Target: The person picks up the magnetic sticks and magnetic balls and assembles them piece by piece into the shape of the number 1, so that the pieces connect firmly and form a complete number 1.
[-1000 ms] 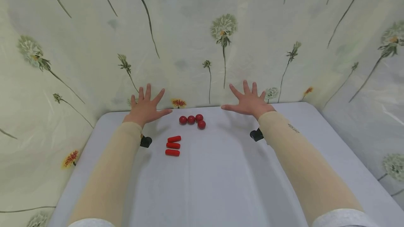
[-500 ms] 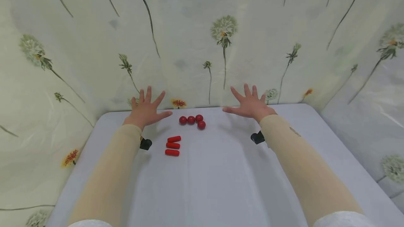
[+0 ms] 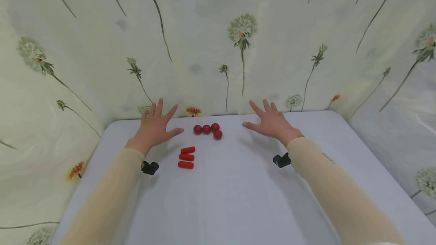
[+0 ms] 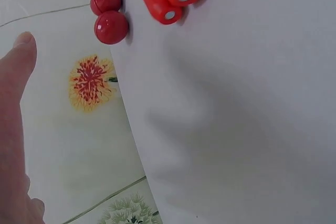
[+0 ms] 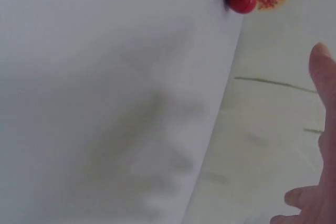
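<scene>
Several shiny red balls sit in a small cluster near the table's back edge. In front of them and a little left, three short red rods lie side by side; the left wrist view shows a pale round spot on the end of two rods. My left hand hovers left of the balls, fingers spread, holding nothing. My right hand hangs in the air to the right of the balls, fingers also spread and nothing in its grasp. Both cast soft shadows on the table.
The white table has rounded back corners. A curtain printed with dandelions stands right behind the table and along both sides. A small black device is worn at the left wrist, another black device at the right.
Both hands have drawn back slightly toward the person, and the right hand has shifted a little to the right. The balls and rods have stayed where they were.
</scene>
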Demonstrator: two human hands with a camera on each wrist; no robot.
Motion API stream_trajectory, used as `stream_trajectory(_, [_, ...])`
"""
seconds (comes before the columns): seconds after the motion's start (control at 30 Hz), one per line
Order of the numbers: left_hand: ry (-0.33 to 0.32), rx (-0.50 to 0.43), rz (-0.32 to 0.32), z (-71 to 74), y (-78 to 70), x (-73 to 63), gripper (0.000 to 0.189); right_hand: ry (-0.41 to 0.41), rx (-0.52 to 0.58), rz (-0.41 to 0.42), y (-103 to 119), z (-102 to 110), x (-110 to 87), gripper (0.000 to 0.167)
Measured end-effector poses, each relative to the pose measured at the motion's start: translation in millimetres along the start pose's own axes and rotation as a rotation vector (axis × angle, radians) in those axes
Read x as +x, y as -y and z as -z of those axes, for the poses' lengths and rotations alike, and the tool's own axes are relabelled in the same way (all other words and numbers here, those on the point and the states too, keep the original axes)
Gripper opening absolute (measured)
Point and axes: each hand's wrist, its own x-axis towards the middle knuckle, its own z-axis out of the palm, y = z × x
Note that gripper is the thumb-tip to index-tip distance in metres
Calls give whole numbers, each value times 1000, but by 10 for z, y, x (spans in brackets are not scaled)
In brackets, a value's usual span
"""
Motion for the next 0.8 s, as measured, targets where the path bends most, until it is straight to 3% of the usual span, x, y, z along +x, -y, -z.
stream_trajectory(0.23, [-26, 6, -39, -58, -49, -202, 92, -44, 66, 18, 30, -103, -112, 98])
stream_trajectory(0.6, [-24, -70, -56, -253, -102, -456, 89, -88, 172, 70, 105, -331, -257, 89])
stream_trajectory(0.8, [-65, -155, -67, -330, -92, -609, 82, -116, 220, 112, 140, -464, -278, 86])
